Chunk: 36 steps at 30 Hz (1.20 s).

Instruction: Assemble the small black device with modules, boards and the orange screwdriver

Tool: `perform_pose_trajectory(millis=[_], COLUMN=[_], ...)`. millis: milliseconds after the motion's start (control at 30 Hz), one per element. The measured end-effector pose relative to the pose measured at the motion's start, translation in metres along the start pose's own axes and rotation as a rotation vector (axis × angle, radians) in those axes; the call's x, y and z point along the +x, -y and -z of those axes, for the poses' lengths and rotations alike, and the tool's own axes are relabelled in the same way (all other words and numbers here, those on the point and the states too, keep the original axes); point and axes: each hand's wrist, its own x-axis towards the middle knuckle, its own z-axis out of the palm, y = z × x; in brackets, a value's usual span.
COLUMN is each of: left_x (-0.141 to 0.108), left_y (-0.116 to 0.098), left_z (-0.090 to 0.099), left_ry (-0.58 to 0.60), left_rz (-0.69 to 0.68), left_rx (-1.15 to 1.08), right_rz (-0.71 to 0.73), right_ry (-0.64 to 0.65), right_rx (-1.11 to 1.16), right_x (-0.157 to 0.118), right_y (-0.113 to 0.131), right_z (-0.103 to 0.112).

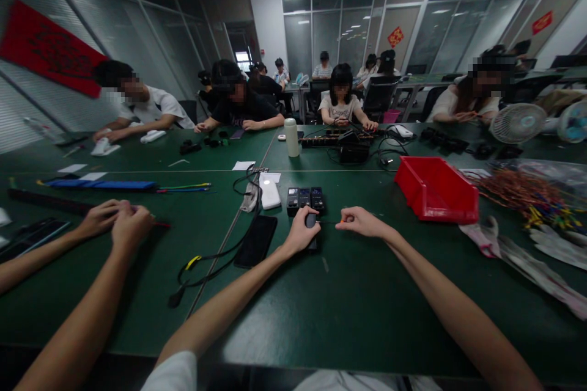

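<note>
My left hand is wrapped round a small dark device on the green table, just in front of a row of black boxes. To its right, my right hand pinches the orange handle of a thin tool. The tool's dark shaft points left and reaches the device; exactly where its tip touches is too small to make out. My left fingers hide part of the device.
A red bin stands at right, near copper wires and gloves. Left of my hands lie a black phone, a looped cable and a white device. A bottle stands behind. A neighbour's hands work at left.
</note>
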Motion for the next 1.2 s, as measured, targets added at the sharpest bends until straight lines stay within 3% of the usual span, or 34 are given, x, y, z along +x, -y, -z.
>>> perform_pose_trajectory(millis=[267,567,833,1200], left_x=[0.0,-0.001,-0.004,-0.009], left_y=[-0.001,-0.004,-0.012,-0.011], left_z=[0.002,0.003,0.005,0.01], left_ry=[0.022,0.027,-0.011,-0.005], left_rz=[-0.029,-0.036,-0.1,-0.193], left_rx=[-0.016,-0.024,-0.075,-0.08], right_rz=[0.025,-0.052,-0.128,-0.018], right_ry=[-0.049,-0.093,-0.092,-0.08], right_rx=[-0.112,-0.188,-0.211,-0.297], right_x=[-0.001,-0.004,-0.002,0.002], right_y=[0.003,-0.006,-0.013,-0.005], right_z=[0.006,0.016,0.006,-0.017])
